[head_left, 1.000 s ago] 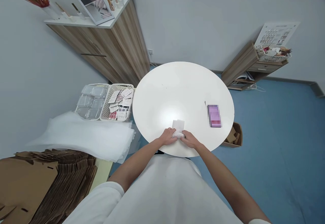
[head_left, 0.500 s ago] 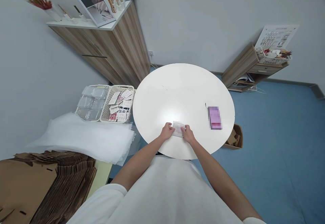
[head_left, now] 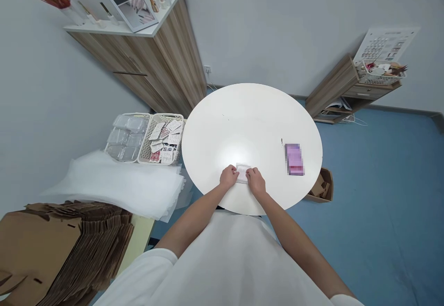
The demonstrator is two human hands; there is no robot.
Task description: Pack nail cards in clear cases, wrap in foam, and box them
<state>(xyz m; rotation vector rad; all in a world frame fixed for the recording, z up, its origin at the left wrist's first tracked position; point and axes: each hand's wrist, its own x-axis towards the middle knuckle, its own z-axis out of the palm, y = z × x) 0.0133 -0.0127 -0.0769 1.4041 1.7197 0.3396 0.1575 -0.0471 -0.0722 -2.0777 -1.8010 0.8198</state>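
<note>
Near the front of the round white table (head_left: 249, 121) lies a small, flat, whitish packet (head_left: 243, 174), partly see-through and wrapped-looking. My left hand (head_left: 229, 177) grips its left edge with bent fingers. On the opposite side, my right hand (head_left: 255, 181) has its fingers curled together over the packet's right part. What is inside the packet is too faint to make out. To the right on the tabletop is a purple box-like thing (head_left: 294, 159), blurred by pixelation, with a small dark mark above it.
Left of the table stand a basket of printed cards (head_left: 165, 139) and a basket of clear plastic boxes (head_left: 127, 138). Nearer are white foam sheets (head_left: 121, 183) and stacked brown cardboard (head_left: 38, 250). A cardboard bin (head_left: 321, 186) sits on the floor at right.
My right hand's fingers have shifted and curled further over the packet. My left hand keeps hold of the left edge. The whole view has tilted slightly.
</note>
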